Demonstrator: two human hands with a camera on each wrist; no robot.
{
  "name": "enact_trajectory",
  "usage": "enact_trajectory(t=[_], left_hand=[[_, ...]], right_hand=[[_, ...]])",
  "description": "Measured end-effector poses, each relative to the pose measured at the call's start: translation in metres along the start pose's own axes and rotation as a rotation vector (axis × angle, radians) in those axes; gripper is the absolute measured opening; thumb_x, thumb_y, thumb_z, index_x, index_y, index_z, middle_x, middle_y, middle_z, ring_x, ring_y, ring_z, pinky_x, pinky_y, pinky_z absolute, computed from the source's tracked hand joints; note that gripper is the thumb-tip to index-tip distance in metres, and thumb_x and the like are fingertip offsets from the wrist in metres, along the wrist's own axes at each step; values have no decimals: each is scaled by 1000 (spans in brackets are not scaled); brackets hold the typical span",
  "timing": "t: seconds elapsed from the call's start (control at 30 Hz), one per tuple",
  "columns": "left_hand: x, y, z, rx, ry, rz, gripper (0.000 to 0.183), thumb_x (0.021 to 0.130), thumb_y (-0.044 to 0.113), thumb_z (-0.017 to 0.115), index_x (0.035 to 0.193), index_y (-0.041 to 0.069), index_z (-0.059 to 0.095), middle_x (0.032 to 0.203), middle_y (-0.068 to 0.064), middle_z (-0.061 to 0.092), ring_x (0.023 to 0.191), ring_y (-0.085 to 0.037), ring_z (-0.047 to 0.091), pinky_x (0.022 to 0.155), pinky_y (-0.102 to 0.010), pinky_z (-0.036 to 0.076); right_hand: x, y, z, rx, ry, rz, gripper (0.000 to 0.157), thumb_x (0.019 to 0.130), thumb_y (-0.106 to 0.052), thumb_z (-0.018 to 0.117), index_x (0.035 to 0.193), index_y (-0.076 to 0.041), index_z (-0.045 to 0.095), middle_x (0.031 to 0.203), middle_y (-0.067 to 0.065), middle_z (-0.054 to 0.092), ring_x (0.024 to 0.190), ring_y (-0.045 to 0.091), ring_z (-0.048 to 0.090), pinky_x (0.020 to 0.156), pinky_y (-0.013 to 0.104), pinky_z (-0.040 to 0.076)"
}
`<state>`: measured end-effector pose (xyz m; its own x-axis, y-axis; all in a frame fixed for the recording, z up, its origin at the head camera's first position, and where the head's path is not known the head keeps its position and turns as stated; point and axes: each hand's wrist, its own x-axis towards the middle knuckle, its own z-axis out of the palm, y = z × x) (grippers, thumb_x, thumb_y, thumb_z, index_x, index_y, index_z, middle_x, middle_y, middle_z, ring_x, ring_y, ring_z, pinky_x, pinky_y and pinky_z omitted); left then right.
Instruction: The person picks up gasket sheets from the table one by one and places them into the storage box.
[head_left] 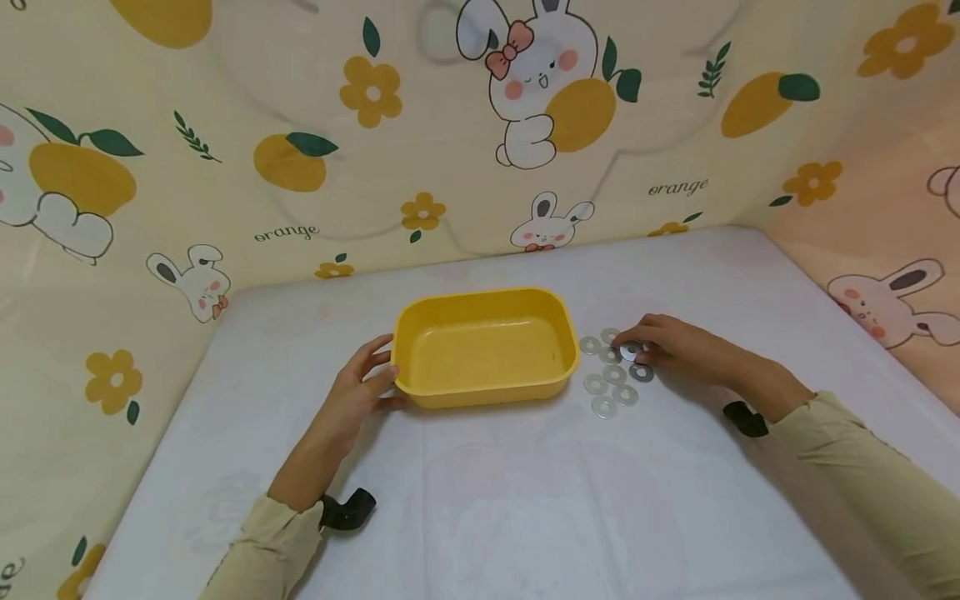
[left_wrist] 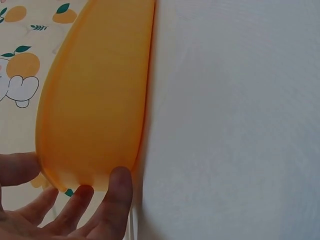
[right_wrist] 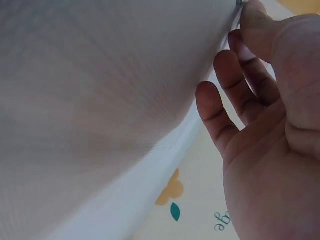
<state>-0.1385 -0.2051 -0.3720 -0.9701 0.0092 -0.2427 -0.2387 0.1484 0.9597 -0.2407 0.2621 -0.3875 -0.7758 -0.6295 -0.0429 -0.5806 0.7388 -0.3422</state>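
A yellow rectangular plastic basin stands on the white-covered table in the head view. My left hand holds its left end, the thumb at the rim; in the left wrist view the fingertips rest against the outer end wall. To the right of the basin lies a loose group of flat metal washers. Over the group's right side, my right hand pinches one shiny washer between thumb and forefinger. Only a sliver of metal shows at the thumb tip in the right wrist view.
White cloth covers the table. A curtain printed with rabbits and oranges hangs behind and along the sides. Black wrist straps sit at the cuffs of both sleeves. A darker washer lies just below the right hand.
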Motion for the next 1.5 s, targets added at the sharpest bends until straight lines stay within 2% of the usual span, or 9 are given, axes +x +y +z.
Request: enact_trajectory(t=[0.13,0.37,0.57,0.67,0.77,0.9,1.1,1.3,1.5], left_hand=[[0,-2,-1,-10,1,-4,55,103,11,49,154,23,33,154,-12,39,114,-26,59,90,-38,59],[0,-5,-2,-28,-8,-9,57,103,10,49,155,22,30,154,-12,39,112,-24,60,89,-37,60],[1,-5,-2,-29,-11,8,57,102,11,51,154,21,31,153,-12,40,106,-18,62,88,-37,60],[2,-4,-2,-28,-10,1,57,102,11,51,155,21,31,153,-12,40,110,-23,61,88,-37,60],[1,-3,-2,-31,-9,-1,57,102,10,50,155,20,31,154,-13,39,112,-25,60,88,-35,60],[1,-3,-3,-35,-8,5,57,102,10,51,154,18,30,153,-14,39,108,-21,60,87,-34,60],[3,-4,-3,-35,-7,-4,56,102,11,52,153,20,32,152,-11,41,108,-17,59,88,-36,60],[3,-4,-3,-40,-13,8,54,102,10,51,152,23,36,152,-12,39,107,-20,60,87,-37,60],[3,-3,-3,-69,-36,-8,52,103,10,49,152,21,38,153,-14,32,112,-25,55,91,-37,59]], right_hand=[[-1,-3,-1,3,-13,-1,39,96,-10,64,132,-24,64,112,-1,62,100,16,55,94,42,53],[-2,-4,-3,-44,1,-30,43,93,-10,68,134,-20,64,110,-1,63,96,13,54,89,38,54],[-2,-2,-3,-98,33,-6,39,89,-23,74,127,-17,68,106,-5,65,97,12,57,92,40,55],[-1,-3,-3,-74,44,29,40,87,-28,75,125,-17,69,103,-6,64,95,12,57,90,37,55],[0,-3,-5,-34,66,47,42,86,-30,76,125,-16,69,98,-7,62,91,12,54,84,31,53],[3,-3,-7,-11,84,47,43,86,-29,77,125,-15,68,93,-6,60,88,13,52,78,24,49],[5,-7,-10,0,114,36,43,87,-24,76,128,-16,67,96,-4,61,88,14,52,76,25,48],[9,-16,-14,54,155,15,39,89,-19,74,127,-15,67,99,-4,62,90,13,52,76,23,48],[13,-22,-14,69,177,-22,38,88,-18,74,125,-14,67,99,-3,62,89,14,50,72,21,47]])
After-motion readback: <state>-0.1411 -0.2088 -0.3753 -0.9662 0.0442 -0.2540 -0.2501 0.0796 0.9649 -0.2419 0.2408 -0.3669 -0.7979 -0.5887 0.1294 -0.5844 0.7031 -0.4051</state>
